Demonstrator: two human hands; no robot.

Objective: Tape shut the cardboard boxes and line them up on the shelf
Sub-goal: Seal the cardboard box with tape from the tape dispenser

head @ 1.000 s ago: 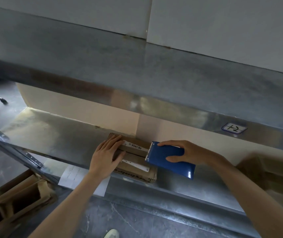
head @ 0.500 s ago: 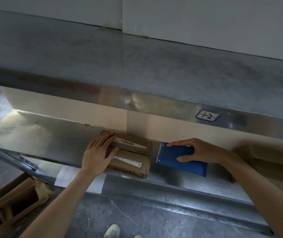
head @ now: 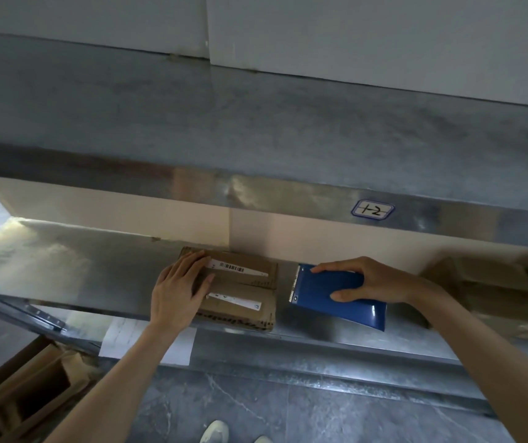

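Observation:
A flat brown cardboard box (head: 249,292) with two white label strips lies on the lower metal shelf (head: 74,263), near its front edge. My left hand (head: 177,290) rests flat on the box's left part, fingers straight. Just right of the box, my right hand (head: 368,279) grips a blue tape dispenser (head: 329,297), its toothed edge facing the box with a small gap between them.
More cardboard boxes (head: 493,289) sit blurred on the same shelf at the right. An upper shelf (head: 256,123) with a "1-2" label (head: 372,210) overhangs. An open carton (head: 22,391) stands on the floor at lower left, and a paper sheet (head: 121,338) hangs off the shelf front.
The blue dispenser has drawn back to the right, off the box's right end, and now sits beside it. My left hand stays flat on the box.

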